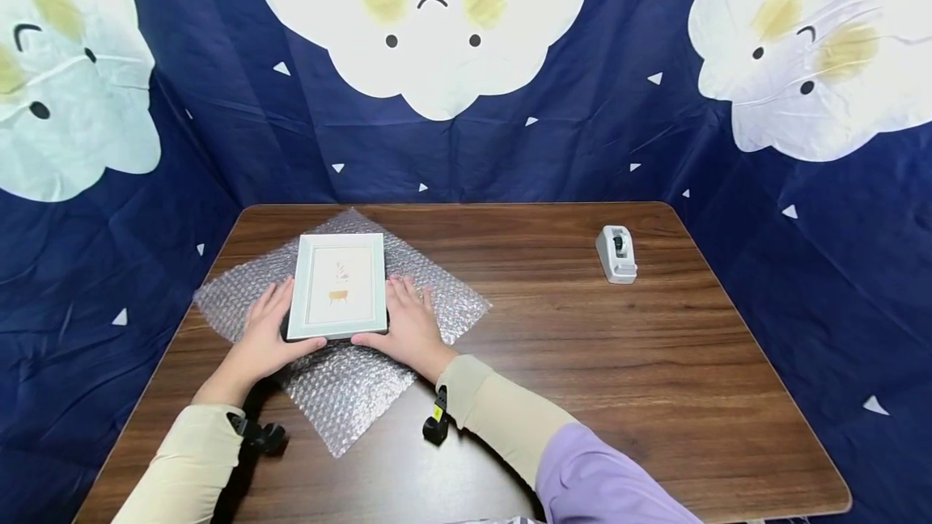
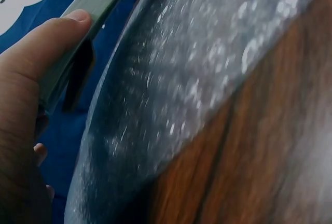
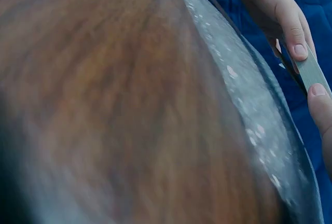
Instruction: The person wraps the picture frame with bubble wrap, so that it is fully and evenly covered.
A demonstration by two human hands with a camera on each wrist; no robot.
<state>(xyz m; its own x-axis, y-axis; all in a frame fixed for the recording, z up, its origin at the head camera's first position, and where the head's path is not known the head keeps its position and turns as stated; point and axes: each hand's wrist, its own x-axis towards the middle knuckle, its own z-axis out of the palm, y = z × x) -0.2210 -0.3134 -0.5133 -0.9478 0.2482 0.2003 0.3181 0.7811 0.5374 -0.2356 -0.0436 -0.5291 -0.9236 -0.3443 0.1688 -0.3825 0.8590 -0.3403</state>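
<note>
A picture frame (image 1: 309, 285) with a pale, whitish-green border and a small plant print faces up over a diamond-laid sheet of bubble wrap (image 1: 349, 399). My left hand (image 1: 264, 338) grips its left side, thumb on the near edge. On the opposite side, my right hand (image 1: 411, 326) holds it the same way. The left wrist view shows the frame's edge (image 2: 101, 3) apart from the wrap, with a dark flap, perhaps the stand, hanging beneath. In the right wrist view both thumbs touch that edge (image 3: 313, 73). The fingers behind the frame are partly hidden.
A white tape dispenser (image 1: 617, 255) stands at the back right of the brown wooden table (image 1: 582, 395). Dark blue cloth (image 1: 451, 156) with cloud prints hangs behind the table and on both sides. Black wrist cameras sit on both sleeves.
</note>
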